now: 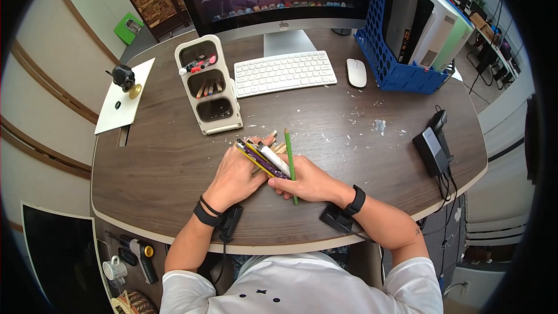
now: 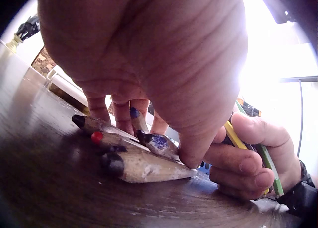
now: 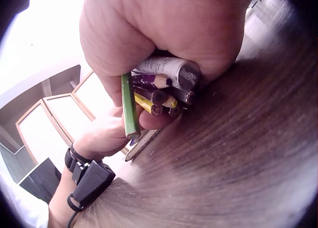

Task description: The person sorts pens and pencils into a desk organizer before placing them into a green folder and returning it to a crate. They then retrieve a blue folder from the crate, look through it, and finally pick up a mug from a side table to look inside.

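My right hand [image 1: 311, 180] grips a bundle of colored pencils [image 1: 254, 159], including yellow and purple ones. A thick white pen-like stick [image 3: 166, 69] lies in the same grip. A green pencil [image 1: 290, 166] sticks out at an angle across it. Close beside, my left hand [image 1: 233, 175] arches low over the desk around several bare-wood pencils [image 2: 154, 167], its thumb on the near side and fingers beyond them. Black, red and blue tips show on those pencils in the left wrist view. The two hands meet at the bundle.
A beige three-slot organizer [image 1: 236, 117] holding pens and pencils stands behind the left hand. Beyond are a white keyboard [image 1: 285, 74], a mouse [image 1: 356, 73], a monitor and a blue file rack [image 1: 407, 78]. Whitish scraps [image 1: 325, 137] litter the desk. A black device [image 1: 433, 148] sits at right.
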Tool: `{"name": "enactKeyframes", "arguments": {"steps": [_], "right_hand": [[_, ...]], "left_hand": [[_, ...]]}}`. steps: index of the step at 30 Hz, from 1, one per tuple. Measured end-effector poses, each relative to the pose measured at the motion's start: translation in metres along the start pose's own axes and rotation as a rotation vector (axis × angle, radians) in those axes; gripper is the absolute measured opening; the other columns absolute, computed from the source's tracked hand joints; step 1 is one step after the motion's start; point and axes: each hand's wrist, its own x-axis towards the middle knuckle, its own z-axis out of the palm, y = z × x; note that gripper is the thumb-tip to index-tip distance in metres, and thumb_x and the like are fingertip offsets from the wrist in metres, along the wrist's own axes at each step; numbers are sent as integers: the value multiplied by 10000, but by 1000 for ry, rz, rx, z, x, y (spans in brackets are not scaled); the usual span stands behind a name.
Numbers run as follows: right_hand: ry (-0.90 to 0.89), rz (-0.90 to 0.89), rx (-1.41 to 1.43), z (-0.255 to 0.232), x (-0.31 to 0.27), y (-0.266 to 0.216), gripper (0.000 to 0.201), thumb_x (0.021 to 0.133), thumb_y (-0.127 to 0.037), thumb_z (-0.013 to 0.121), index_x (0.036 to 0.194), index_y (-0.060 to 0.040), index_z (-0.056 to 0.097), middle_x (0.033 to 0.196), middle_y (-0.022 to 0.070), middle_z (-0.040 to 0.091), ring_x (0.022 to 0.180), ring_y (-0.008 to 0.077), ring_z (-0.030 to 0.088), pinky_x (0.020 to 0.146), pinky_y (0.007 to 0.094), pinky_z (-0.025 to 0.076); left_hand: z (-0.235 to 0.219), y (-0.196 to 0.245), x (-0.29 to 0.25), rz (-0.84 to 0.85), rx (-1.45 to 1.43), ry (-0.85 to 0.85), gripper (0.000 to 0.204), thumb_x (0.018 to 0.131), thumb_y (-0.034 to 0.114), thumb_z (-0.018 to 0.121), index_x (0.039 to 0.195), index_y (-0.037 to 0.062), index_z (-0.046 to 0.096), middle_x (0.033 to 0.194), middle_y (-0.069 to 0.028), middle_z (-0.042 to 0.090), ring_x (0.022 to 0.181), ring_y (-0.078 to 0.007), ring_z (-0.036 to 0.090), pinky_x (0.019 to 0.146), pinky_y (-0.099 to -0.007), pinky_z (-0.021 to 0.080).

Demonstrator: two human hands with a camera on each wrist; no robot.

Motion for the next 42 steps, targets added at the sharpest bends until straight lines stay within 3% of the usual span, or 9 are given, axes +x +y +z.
{"name": "enactKeyframes", "arguments": {"steps": [4, 6, 9, 22, 24, 29, 40, 42], "right_hand": [[2, -4, 6, 0, 0, 0, 167, 1021, -180, 718, 1065, -37, 643, 778, 29, 696, 653, 120, 674, 604, 306, 543], [3, -2, 2, 0, 0, 0, 168, 1021, -182, 717, 1068, -38, 643, 778, 29, 696, 654, 120, 675, 604, 306, 544], [2, -2, -2, 0, 0, 1, 169, 1022, -185, 715, 1071, -39, 644, 780, 30, 697, 654, 120, 675, 604, 306, 546], [-6, -5, -4, 0, 0, 1, 169, 1024, -187, 714, 1057, -39, 641, 781, 33, 698, 652, 120, 671, 607, 306, 542], [-6, -4, -22, 0, 0, 2, 167, 1022, -182, 714, 1066, -37, 643, 778, 34, 700, 653, 124, 675, 608, 310, 545], [-3, -28, -68, 2, -2, -1, 177, 1015, -171, 715, 1104, -32, 650, 764, 41, 703, 651, 137, 688, 613, 326, 558], [18, -110, -242, 3, -3, -2, 239, 1001, -184, 724, 1148, -11, 648, 725, 103, 717, 632, 243, 718, 625, 393, 567], [15, -103, -242, 3, -3, -3, 221, 1000, -166, 725, 1143, -19, 643, 746, 75, 714, 638, 195, 708, 622, 357, 568]], "left_hand": [[0, -1, 0, -3, -3, -5, 750, 854, 113, 791, 1565, 99, 552, 1316, -174, 653, 1230, -397, 613, 1084, -479, 461], [-1, -1, 0, -53, -23, -59, 727, 893, 221, 803, 1571, 118, 560, 1410, -228, 636, 1321, -398, 584, 1128, -482, 435], [1, -1, -1, -7, -2, -6, 754, 854, 110, 790, 1568, 102, 550, 1312, -172, 653, 1226, -396, 613, 1085, -480, 460], [0, -1, -1, -11, 6, -10, 768, 852, 120, 795, 1577, 109, 540, 1348, -174, 644, 1247, -394, 608, 1105, -482, 453], [0, -3, -1, -46, -8, -50, 738, 893, 219, 804, 1579, 119, 550, 1421, -220, 634, 1327, -393, 581, 1125, -479, 434], [-2, 4, 0, -21, 11, -21, 730, 879, 166, 791, 1563, 99, 547, 1393, -196, 632, 1288, -399, 585, 1111, -490, 450], [-1, 5, -1, -8, 35, -22, 685, 917, 159, 760, 1559, 87, 530, 1379, -202, 618, 1260, -421, 569, 1109, -503, 452], [0, 5, -1, -9, 37, -17, 670, 932, 168, 752, 1559, 86, 532, 1376, -203, 615, 1264, -421, 563, 1111, -505, 448]]}}
